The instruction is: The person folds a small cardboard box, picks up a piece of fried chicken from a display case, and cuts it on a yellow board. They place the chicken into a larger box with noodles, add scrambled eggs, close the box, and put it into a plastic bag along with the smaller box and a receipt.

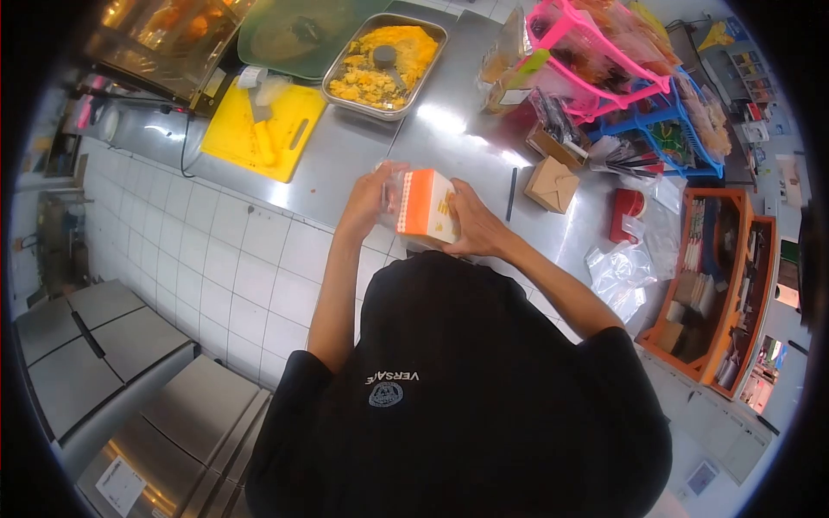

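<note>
An orange and white box (418, 204) is held up in front of my chest, at the near edge of the steel counter. My left hand (370, 200) is at the box's left side, with a piece of clear plastic (392, 192) between it and the box. My right hand (477, 221) grips the box's right side, fingers curled on the white face. To the right of the box, a dark thin stick (512, 194) and a closed brown carton (552, 185) lie on the counter.
A metal tray (401, 113) of yellow food and a yellow cutting board (226, 129) with a knife stand at the back left. Pink (596, 109) and blue baskets, clear bags (623, 274), a red object (625, 214) and an orange shelf (724, 298) are at right.
</note>
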The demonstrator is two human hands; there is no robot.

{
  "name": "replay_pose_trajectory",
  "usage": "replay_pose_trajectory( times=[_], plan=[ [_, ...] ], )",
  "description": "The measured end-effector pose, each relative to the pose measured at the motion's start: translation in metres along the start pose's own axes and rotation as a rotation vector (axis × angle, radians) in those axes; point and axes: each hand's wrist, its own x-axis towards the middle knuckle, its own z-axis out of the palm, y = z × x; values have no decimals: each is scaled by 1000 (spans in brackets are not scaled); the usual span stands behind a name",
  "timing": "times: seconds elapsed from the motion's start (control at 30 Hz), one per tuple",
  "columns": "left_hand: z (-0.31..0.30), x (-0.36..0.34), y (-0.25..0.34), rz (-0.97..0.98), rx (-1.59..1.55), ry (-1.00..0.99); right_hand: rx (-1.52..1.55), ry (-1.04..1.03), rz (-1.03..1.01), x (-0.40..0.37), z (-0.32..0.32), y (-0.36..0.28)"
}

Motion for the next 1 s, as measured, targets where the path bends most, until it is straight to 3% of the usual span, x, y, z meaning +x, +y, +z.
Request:
replay_pose_trajectory(
  times=[0.07,0.17,0.27,0.37,0.5,0.57,0.7,0.83,0.87,0.93,0.97,1.0],
  plan=[
    [4,-19,8,139,517,122,-165,-132,-10,-3,-15,3],
    [9,-23,-38,628,1116,263,-329,-235,11,-1,-30,-2],
    [33,-28,-15,540,986,352,-381,-356,125,1,-35,-21],
    [46,7,-19,743,884,457,-302,-522,283,3,-31,-35],
    [75,0,-23,875,832,328,-386,-615,423,9,-38,-31],
    [83,-9,-30,923,894,251,-433,-601,384,7,-41,-26],
    [65,0,-11,437,788,368,-361,-627,424,-18,-37,-12],
    [141,-8,-14,972,929,200,-634,-732,342,-11,-16,-4],
    [146,-9,-20,920,911,215,-681,-761,294,-11,-6,5],
    [150,-7,-28,816,891,250,-636,-604,317,-15,3,16],
    [136,-2,-18,877,840,291,-615,-486,303,-25,10,24],
    [132,-10,5,694,768,393,-597,-372,286,-32,12,29]
  ],
)
